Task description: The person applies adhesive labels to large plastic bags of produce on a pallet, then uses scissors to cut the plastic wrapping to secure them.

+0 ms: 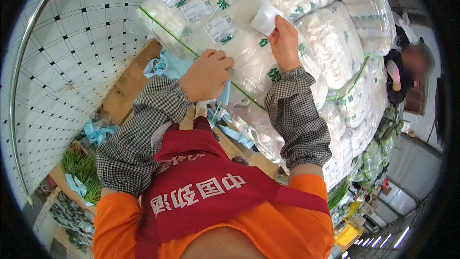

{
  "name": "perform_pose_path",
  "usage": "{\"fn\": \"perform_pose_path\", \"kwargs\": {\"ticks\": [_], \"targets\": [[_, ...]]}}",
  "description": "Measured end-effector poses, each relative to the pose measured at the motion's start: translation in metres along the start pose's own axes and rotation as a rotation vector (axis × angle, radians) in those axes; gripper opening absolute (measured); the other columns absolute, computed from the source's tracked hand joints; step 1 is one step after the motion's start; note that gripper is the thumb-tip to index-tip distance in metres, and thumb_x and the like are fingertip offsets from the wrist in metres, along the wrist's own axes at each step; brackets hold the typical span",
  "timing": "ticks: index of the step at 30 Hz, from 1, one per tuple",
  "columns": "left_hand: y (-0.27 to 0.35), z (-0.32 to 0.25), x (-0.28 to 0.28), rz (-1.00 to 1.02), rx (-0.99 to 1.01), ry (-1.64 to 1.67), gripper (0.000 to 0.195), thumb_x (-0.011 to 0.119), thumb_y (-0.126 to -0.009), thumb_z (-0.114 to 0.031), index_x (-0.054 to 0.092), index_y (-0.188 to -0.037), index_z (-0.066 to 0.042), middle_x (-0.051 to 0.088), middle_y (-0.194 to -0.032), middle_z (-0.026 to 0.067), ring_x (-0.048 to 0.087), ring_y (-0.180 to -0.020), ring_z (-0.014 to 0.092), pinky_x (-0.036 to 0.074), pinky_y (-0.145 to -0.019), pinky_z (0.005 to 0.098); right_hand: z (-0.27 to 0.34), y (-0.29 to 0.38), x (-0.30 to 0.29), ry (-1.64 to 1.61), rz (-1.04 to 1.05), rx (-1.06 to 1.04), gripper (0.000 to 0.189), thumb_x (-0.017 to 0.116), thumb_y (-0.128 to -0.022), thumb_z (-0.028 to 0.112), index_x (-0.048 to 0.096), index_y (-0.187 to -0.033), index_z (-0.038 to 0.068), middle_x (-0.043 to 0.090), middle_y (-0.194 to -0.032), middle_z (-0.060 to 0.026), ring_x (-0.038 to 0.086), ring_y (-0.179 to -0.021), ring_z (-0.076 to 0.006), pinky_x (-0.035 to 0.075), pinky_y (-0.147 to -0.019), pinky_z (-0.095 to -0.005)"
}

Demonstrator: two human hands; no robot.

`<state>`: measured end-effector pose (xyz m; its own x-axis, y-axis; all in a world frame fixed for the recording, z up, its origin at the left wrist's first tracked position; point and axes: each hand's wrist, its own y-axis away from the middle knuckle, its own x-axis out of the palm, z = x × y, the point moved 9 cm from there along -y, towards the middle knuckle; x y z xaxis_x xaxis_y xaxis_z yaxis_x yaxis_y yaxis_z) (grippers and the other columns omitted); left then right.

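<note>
My right hand (pixel 285 45) pinches a small white paper label (pixel 264 20) by its edge, over a large plastic-wrapped bundle (pixel 248 48). Pale goods fill this bundle, and green print marks its transparent wrap. Three printed labels with codes, one of them a white label (pixel 220 28), lie on its upper side. A green strap (pixel 248 96) crosses the bundle near its closer edge. My left hand (pixel 208 75) is bent at that edge, its fingers curled and their tips partly hidden. Light blue plastic (pixel 176 65) shows behind it; whether the left hand grips anything is unclear.
More wrapped bundles (pixel 323 43) are stacked at the right, with bagged green vegetables (pixel 373 158) beyond. A person (pixel 399 68) stands at the far right. A white wall (pixel 86 28) with a metal rail (pixel 19 61) rises at the left. Green stalks (pixel 82 172) lie lower left.
</note>
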<state>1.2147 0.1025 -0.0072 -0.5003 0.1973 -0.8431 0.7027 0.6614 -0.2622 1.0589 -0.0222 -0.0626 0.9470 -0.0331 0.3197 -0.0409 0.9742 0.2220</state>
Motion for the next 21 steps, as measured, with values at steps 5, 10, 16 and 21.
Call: {"fn": "perform_pose_path", "kwargs": {"ticks": [5,10,16,21], "targets": [[0.005,0.001,-0.002,-0.091,-0.06,0.041,0.008,0.06,-0.058,-0.011,0.061,-0.064,-0.006,0.051,-0.084,0.0027,0.048,-0.089,0.021,0.035,-0.087,0.0368,0.042,0.047,0.051,1.116,0.058,-0.524,0.016,0.052,-0.085,0.011,0.06,-0.099,0.007,0.061,-0.1,-0.0087,0.058,-0.095,-0.0185,0.048,-0.08,-0.0325],[0.011,-0.007,-0.01,-0.068,-0.06,0.033,0.01,0.06,-0.058,-0.01,0.062,-0.066,-0.005,0.053,-0.087,0.005,0.049,-0.091,0.023,0.035,-0.089,0.0386,-0.007,0.093,0.106,1.569,0.893,-0.783,0.031,0.05,-0.084,0.019,0.054,-0.115,0.016,0.043,-0.13,-0.0012,0.033,-0.126,-0.0193,0.021,-0.106,-0.0408],[0.023,0.008,-0.041,-0.294,-0.241,0.131,0.011,0.056,-0.059,-0.004,0.061,-0.069,-0.003,0.054,-0.09,0.0087,0.049,-0.094,0.026,0.037,-0.088,0.0395,-0.004,0.098,0.107,1.503,0.983,-0.783,0.027,0.053,-0.082,0.02,0.058,-0.108,0.013,0.044,-0.129,-0.0022,0.032,-0.126,-0.0211,0.023,-0.105,-0.0412],[0.114,0.073,-0.084,-0.606,-0.753,0.612,0.019,0.054,-0.072,-0.002,0.061,-0.09,-0.002,0.058,-0.093,0.0069,0.054,-0.083,0.016,0.043,-0.074,0.0283,0.031,0.103,0.069,1.452,0.788,-0.61,0.024,0.055,-0.082,0.014,0.06,-0.104,0.005,0.058,-0.111,-0.0073,0.052,-0.108,-0.0245,0.039,-0.094,-0.0364]]}}
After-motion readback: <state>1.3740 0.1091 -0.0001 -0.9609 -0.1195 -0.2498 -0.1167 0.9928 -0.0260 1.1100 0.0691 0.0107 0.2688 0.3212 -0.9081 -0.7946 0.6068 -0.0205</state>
